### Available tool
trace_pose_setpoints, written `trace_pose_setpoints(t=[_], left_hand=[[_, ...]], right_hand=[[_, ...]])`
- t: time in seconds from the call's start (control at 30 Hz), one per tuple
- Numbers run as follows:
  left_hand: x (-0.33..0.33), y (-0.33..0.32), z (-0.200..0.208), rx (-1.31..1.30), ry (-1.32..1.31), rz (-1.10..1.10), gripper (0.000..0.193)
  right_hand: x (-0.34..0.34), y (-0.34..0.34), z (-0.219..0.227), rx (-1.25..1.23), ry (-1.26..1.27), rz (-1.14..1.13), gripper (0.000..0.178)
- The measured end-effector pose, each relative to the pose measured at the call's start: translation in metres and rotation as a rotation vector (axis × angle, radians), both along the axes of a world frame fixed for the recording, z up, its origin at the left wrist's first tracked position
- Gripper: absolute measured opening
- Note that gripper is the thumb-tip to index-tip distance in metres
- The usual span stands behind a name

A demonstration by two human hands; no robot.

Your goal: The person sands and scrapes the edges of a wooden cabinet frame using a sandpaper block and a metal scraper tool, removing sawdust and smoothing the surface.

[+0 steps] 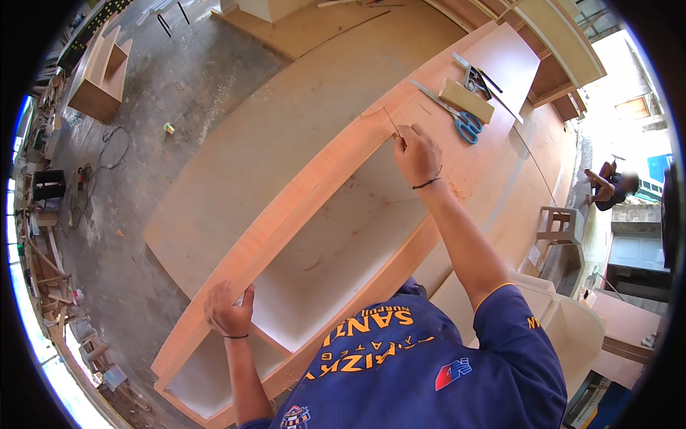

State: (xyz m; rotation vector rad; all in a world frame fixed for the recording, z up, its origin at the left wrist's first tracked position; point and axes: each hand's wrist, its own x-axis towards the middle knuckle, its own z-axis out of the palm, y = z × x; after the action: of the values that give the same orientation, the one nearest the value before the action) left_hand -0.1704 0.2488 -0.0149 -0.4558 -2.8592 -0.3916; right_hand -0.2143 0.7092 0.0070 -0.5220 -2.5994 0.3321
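Observation:
A long wooden cabinet carcass [286, 213] with pinkish veneer and a white interior lies slantwise before me, its hollow side facing up. My left hand [229, 309] is closed over its far edge board near the lower left end, thumb on the inner side. Farther up the same board, my right hand [418, 155] is closed with the fingers pinched. A thin, narrow strip or blade [390, 120] sticks out from these fingers toward the veneer edge; its kind is unclear. Blue-handled scissors [468, 127] lie beyond the right hand, against a tan block [466, 100].
A metal tool [468, 70] and a dark strip rest by the block. Large boards [236, 143] lie under the cabinet. At the right are a grey stool [561, 225] and a crouching person [611, 187]. A small wooden cabinet [103, 79] stands far left, near cables on the floor.

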Motion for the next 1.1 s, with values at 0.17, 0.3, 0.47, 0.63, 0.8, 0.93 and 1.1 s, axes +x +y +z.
trace_pose_setpoints(t=[0.17,0.3,0.47,0.63,0.8,0.93,1.1], left_hand=[[0.0,-0.002,-0.002,0.025,0.042,0.008,0.046],[-0.001,0.002,0.003,-0.007,0.005,0.036,0.043],[-0.002,0.002,0.003,-0.002,0.024,0.028,0.043],[-0.001,0.001,0.005,-0.028,0.01,0.042,0.043],[-0.002,0.007,0.007,-0.028,0.035,0.023,0.042],[-0.001,-0.001,0.001,0.002,0.037,0.005,0.043],[0.0,-0.005,-0.002,-0.021,0.03,-0.009,0.052]], right_hand=[[-0.012,-0.006,-0.004,0.055,0.03,0.007,0.016],[-0.014,-0.007,-0.008,0.056,0.041,0.026,0.018],[0.008,-0.046,-0.009,0.006,0.066,0.294,0.015],[0.017,-0.078,-0.004,-0.035,0.133,0.461,0.018],[-0.001,-0.002,-0.001,-0.007,0.007,0.075,0.019],[-0.009,-0.006,-0.007,0.045,0.029,0.024,0.021],[-0.013,-0.007,-0.004,0.032,0.072,0.046,0.021]])
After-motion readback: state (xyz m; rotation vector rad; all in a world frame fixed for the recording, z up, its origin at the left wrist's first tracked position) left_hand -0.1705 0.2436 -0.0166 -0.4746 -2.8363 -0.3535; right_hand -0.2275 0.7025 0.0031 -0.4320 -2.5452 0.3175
